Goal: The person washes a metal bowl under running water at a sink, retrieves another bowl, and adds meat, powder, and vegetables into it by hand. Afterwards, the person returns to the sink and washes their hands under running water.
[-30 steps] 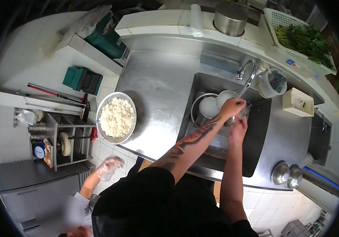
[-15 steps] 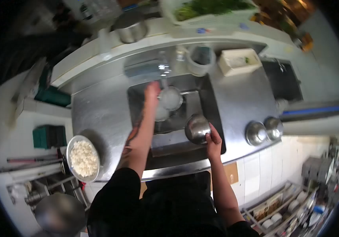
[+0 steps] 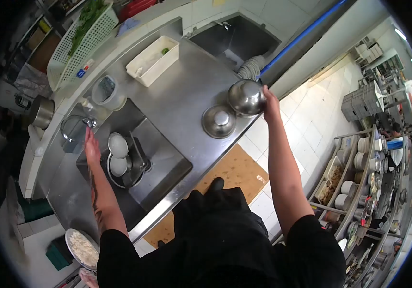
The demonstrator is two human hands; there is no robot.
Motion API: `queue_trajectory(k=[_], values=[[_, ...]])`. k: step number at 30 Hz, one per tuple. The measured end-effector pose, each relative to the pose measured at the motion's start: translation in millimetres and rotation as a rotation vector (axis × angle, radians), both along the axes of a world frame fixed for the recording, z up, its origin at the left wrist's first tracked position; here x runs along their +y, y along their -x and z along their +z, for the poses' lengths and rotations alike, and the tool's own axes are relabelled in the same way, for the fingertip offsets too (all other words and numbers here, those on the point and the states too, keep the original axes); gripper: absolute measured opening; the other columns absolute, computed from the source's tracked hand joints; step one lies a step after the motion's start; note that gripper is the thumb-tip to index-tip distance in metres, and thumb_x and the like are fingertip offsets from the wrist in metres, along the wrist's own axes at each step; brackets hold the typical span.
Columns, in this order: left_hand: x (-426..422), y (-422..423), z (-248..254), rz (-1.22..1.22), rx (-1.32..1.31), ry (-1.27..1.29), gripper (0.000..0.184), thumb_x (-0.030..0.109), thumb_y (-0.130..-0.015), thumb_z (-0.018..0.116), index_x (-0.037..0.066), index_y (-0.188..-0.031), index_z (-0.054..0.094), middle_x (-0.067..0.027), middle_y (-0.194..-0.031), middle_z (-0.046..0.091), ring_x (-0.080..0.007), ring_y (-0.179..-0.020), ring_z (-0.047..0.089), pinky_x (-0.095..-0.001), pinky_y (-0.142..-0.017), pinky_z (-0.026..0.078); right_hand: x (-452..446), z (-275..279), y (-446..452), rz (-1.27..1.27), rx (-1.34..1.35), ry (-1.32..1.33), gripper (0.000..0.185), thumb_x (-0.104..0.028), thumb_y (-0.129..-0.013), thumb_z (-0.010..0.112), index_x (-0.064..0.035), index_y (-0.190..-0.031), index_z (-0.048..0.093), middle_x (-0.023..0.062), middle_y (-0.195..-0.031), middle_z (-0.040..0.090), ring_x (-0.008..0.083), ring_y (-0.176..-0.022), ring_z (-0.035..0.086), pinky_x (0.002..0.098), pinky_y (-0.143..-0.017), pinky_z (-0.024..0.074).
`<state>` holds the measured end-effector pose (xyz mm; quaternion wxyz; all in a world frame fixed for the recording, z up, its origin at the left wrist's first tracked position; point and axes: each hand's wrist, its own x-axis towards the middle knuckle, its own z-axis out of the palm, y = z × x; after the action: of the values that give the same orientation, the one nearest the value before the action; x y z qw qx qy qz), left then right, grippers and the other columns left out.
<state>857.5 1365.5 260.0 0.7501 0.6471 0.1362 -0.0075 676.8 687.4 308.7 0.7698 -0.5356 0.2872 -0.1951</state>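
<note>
My right hand (image 3: 271, 102) grips the rim of a shiny metal bowl (image 3: 245, 96), held upside down at the counter's right end. Beside it, another metal bowl (image 3: 219, 121) rests bottom-up on the steel counter. Whatever lies beneath the held bowl is hidden. At the sink's far left side, my left hand (image 3: 91, 144) has its fingers stretched toward the faucet (image 3: 89, 123); the fingertips are at its head, and contact is unclear. Inside the sink (image 3: 167, 165) are two small bowls (image 3: 118, 145) above a larger round vessel.
A white rectangular container (image 3: 153, 61) and a translucent tub (image 3: 109, 93) stand behind the sink. A bowl of white crumbly food (image 3: 83, 247) sits at the left. A second basin (image 3: 232, 41) lies beyond the counter, and crowded shelves (image 3: 345, 187) line the right.
My view has turned to the right. My right hand has carried the metal bowl from over the sink to the counter's right end. My left hand stays by the faucet, fingers now extended.
</note>
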Motion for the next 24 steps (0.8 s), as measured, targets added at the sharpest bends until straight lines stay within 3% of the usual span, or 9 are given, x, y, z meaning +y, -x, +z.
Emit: queue_trajectory(k=[2,6,8,12,14,16,18,21,24], values=[[-6,24,-33,-0.176,0.033,-0.353,0.057,0.027,-0.095,0.054,0.009,-0.146,0.036,-0.0126,-0.151,0.033,-0.0257,-0.141,0.026,-0.0391,-0.113,0.023,-18,-39,-4,0.004,0.514,0.555,0.064,-0.043,-0.081,0.071,-0.0001,-0.126,0.057,0.0176,-0.116,0.061,0.0253,-0.107,0.058,0.0329,-0.095,0.0436],[-19,119,-71,-0.746,0.190,-1.345,0.057,0.024,-0.089,0.062,0.005,-0.139,0.045,-0.0193,-0.135,0.052,-0.0304,-0.123,0.052,-0.0365,-0.103,0.038,-49,-84,-21,0.006,0.712,0.741,0.069,-0.044,-0.073,0.076,-0.0043,-0.127,0.057,0.0252,-0.124,0.054,0.0338,-0.114,0.056,0.0369,-0.099,0.0429],[-35,133,-55,-0.656,0.190,-1.159,0.057,0.025,-0.089,0.063,0.005,-0.139,0.045,-0.0180,-0.135,0.053,-0.0286,-0.123,0.052,-0.0356,-0.103,0.038,-58,-82,-21,0.082,0.393,0.839,0.069,-0.043,-0.071,0.077,-0.0058,-0.127,0.058,0.0302,-0.130,0.047,0.0394,-0.118,0.052,0.0400,-0.100,0.0426],[-132,168,74,-0.321,0.289,-0.484,0.053,0.035,-0.094,0.057,0.005,-0.137,0.049,-0.0089,-0.132,0.057,-0.0197,-0.122,0.053,-0.0384,-0.099,0.038,-46,39,26,0.237,0.124,0.381,0.049,-0.030,-0.084,0.070,-0.0043,-0.124,0.059,0.0178,-0.110,0.065,0.0253,-0.104,0.061,0.0335,-0.093,0.0465],[-145,180,54,-0.237,0.138,-0.043,0.044,0.038,-0.096,0.052,0.009,-0.130,0.056,-0.0061,-0.123,0.062,-0.0169,-0.115,0.057,-0.0371,-0.092,0.042,-66,50,53,0.195,0.035,0.462,0.038,-0.023,-0.088,0.067,-0.0033,-0.121,0.061,0.0096,-0.102,0.069,0.0180,-0.097,0.063,0.0314,-0.089,0.0480],[-80,181,-56,-0.791,0.417,-1.156,0.028,0.034,-0.092,0.053,0.010,-0.082,0.064,-0.0026,-0.083,0.064,-0.0197,-0.083,0.062,-0.0361,-0.073,0.047,-99,7,76,0.162,0.029,0.514,0.040,-0.027,-0.085,0.069,-0.0029,-0.116,0.063,0.0124,-0.106,0.069,0.0220,-0.097,0.065,0.0338,-0.089,0.0484],[-30,194,-96,-0.781,0.265,-1.719,0.028,0.033,-0.089,0.057,0.007,-0.092,0.067,-0.0087,-0.088,0.067,-0.0264,-0.083,0.064,-0.0402,-0.076,0.050,-115,-5,129,0.142,0.289,0.815,0.039,-0.030,-0.085,0.069,-0.0097,-0.118,0.063,0.0184,-0.116,0.062,0.0295,-0.106,0.059,0.0364,-0.097,0.0448],[-60,175,-75,-0.352,-0.059,-1.824,0.035,0.032,-0.086,0.061,0.003,-0.102,0.070,-0.0148,-0.093,0.070,-0.0331,-0.082,0.066,-0.0442,-0.079,0.052,-136,-59,228,0.001,0.534,0.917,0.039,-0.024,-0.078,0.068,-0.0131,-0.116,0.064,0.0285,-0.127,0.050,0.0410,-0.122,0.046,0.0458,-0.102,0.0398],[-187,165,14,-0.013,-0.530,-1.165,0.021,0.022,-0.085,0.062,0.004,-0.092,0.070,-0.0180,-0.090,0.069,-0.0346,-0.083,0.065,-0.0437,-0.076,0.052,-156,-128,333,-0.085,0.802,0.727,0.035,-0.011,-0.069,0.065,-0.0153,-0.103,0.069,0.0214,-0.112,0.061,0.0384,-0.117,0.050,0.0412,-0.099,0.0430]])
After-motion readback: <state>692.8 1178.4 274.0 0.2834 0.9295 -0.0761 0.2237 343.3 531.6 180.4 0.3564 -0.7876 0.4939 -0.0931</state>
